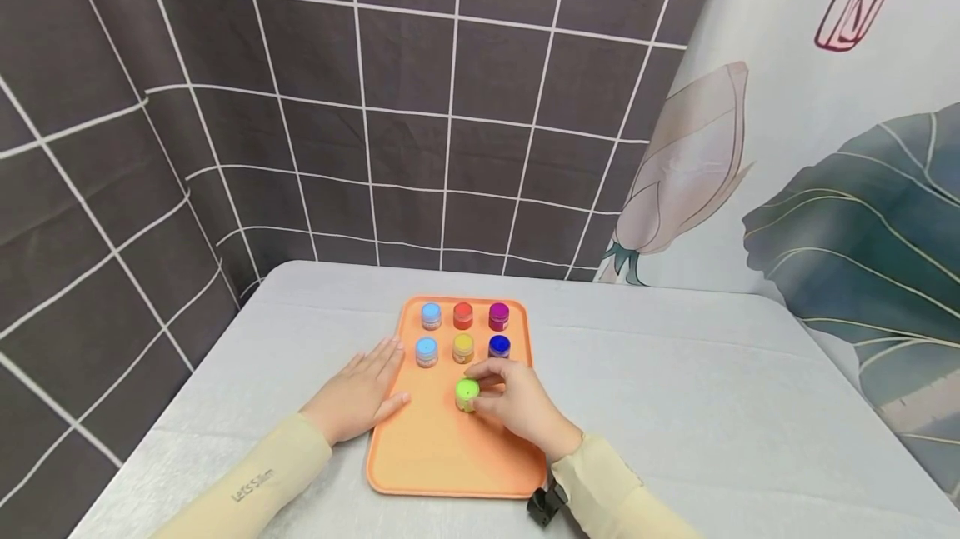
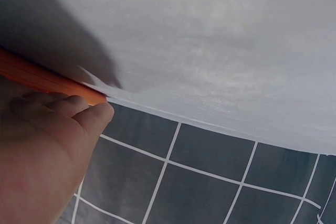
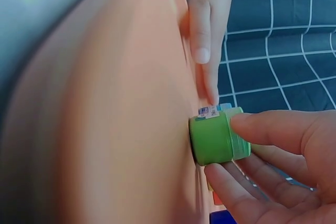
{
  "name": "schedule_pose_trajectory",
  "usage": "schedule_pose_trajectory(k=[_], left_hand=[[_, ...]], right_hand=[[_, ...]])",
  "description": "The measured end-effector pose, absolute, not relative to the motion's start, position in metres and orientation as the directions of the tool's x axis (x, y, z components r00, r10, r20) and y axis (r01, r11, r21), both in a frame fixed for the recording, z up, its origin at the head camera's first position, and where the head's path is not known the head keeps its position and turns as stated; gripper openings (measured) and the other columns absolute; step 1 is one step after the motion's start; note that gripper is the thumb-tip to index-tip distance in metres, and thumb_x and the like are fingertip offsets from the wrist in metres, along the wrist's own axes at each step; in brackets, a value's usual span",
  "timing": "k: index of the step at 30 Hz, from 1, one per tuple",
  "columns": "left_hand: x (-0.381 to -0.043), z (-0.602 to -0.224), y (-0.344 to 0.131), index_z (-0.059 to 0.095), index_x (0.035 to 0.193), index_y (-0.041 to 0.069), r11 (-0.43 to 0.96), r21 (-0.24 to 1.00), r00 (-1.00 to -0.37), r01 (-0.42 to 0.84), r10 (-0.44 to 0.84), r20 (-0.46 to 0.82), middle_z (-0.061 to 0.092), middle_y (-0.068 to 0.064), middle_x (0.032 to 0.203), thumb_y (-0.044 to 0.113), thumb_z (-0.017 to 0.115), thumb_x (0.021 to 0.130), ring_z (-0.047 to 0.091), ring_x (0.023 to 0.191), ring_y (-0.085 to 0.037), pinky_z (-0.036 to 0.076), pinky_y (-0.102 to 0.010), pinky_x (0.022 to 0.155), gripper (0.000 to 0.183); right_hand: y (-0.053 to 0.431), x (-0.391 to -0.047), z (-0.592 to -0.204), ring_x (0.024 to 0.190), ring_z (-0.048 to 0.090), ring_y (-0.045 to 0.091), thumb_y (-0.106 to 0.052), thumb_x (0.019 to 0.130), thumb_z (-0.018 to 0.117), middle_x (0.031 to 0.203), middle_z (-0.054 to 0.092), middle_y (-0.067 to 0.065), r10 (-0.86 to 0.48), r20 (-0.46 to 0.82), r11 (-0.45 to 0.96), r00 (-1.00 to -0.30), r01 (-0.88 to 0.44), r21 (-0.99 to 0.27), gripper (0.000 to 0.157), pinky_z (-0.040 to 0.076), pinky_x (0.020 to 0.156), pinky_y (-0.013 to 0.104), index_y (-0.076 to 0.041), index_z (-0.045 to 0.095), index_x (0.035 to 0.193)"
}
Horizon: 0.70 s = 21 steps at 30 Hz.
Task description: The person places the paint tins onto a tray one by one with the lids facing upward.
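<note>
My right hand (image 1: 521, 403) pinches a small lime-green paint jar (image 1: 467, 394) between thumb and fingers, at the middle of an orange tray (image 1: 427, 460). The right wrist view shows the green jar (image 3: 212, 137) with its base at the tray surface, a label on its side and a clear-edged lid. My left hand (image 1: 358, 393) rests with straight fingers on the tray's left rim. Behind the green jar stand a light blue jar (image 1: 427, 351), a yellow jar (image 1: 463, 347) and a dark blue jar (image 1: 498, 346), the last partly hidden by my right hand.
Along the tray's far end stand another light blue jar (image 1: 431, 316), a red jar (image 1: 462, 315) and a purple jar (image 1: 498, 316). The tray lies on a pale cloth-covered table (image 1: 675, 389). A dark grid-patterned curtain (image 1: 405, 139) hangs behind and to the left.
</note>
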<state>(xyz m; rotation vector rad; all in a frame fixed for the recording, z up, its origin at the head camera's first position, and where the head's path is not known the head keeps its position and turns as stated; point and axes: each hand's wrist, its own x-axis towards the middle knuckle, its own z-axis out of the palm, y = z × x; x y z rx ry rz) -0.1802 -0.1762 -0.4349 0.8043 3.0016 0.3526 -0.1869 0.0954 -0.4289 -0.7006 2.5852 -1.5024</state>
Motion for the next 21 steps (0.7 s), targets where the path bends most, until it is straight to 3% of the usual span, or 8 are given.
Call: schedule_pose_trajectory(k=[9,21], left_hand=[[-0.185,-0.441,-0.177,0.035,0.153,-0.008,0.851,0.201,-0.872,0.486,0.488,0.041,0.031,-0.024,0.161,0.042,0.051,0.105,0.028,0.15,-0.038,0.028,-0.058,0.118,0.072],[-0.187,-0.441,-0.179,0.037,0.152,-0.007,0.856,0.187,-0.874,0.481,0.485,0.028,0.033,-0.024,0.16,0.047,0.052,0.103,0.03,0.149,-0.039,0.03,-0.063,0.116,0.075]], right_hand=[[0.099,-0.189,-0.427,0.095,0.071,0.025,0.002,0.082,0.081,0.105,0.071,0.009,-0.407,0.119,0.451,-0.906,-0.313,-0.836,0.028,0.06,0.085,0.035,0.001,0.072,0.109],[0.131,-0.194,-0.421,0.095,0.07,0.027,-0.001,0.085,0.078,0.11,0.071,0.014,-0.384,0.186,0.488,-0.904,-0.37,-0.79,0.027,0.061,0.081,0.033,0.003,0.071,0.111]])
